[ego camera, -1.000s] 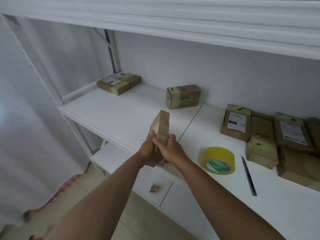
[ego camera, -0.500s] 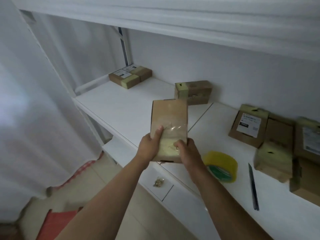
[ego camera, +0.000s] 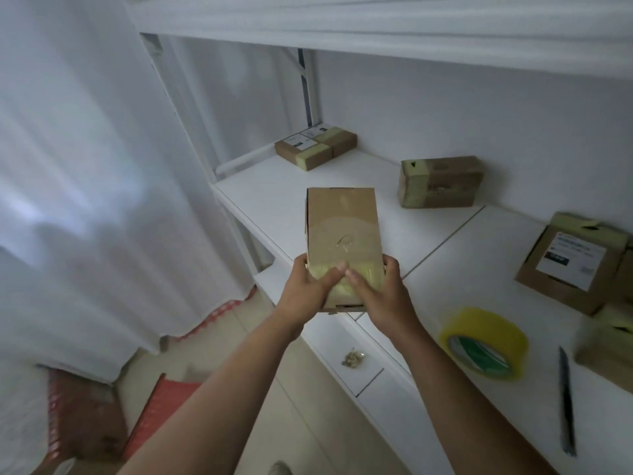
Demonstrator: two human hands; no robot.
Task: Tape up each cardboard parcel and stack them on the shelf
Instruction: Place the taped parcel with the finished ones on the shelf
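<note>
The held parcel [ego camera: 342, 234] is a plain brown cardboard box, its broad face turned up toward the camera; a band of yellowish clear tape crosses its near half, wrinkled at the middle, the far half bare. It hangs in the air above the front edge of the white shelf [ego camera: 281, 190] — both hands grip its near end; the left hand [ego camera: 308, 286] curls round the left edge, thumb on the tape; the right hand [ego camera: 380, 286] curls round the right edge, thumb likewise on the tape, the two thumbs nearly touching. A yellow tape roll [ego camera: 484, 342] lies on the shelf to the right — a dark pen-like tool [ego camera: 567, 402] beside it.
</note>
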